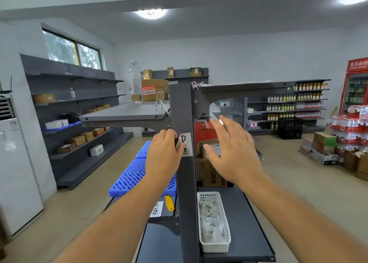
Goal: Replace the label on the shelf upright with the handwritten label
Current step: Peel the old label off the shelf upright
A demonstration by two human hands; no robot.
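- The shelf upright [184, 111] is being faced straight on; a white label [186, 144] marked with a "D" and a second character is being seen on its front face, just below the upper shelves.
- The left hand [164, 155] is being pressed against the label's edge at 9 o'clock, fingertips [170, 133] curled over it; whether the paper is being pinched or only touched cannot be told, since the fingers are covering the contact.
- The right hand [233, 149] is being held apart from the upright at 3 o'clock, its grip wide and holding nothing, though blur is hiding detail.
- A second handwritten label [157, 209] is being seen lying on the lower shelf at 7 o'clock of the upright, beside a yellow tool [169, 203].
- A white basket [216, 242] of crumpled paper is being carried on the shelf at 5 o'clock.
- The label is being judged thin, light, limp and easily torn or creased; a lifted corner or edge is probably being best taken between thumb and fingertip and peeled slowly.
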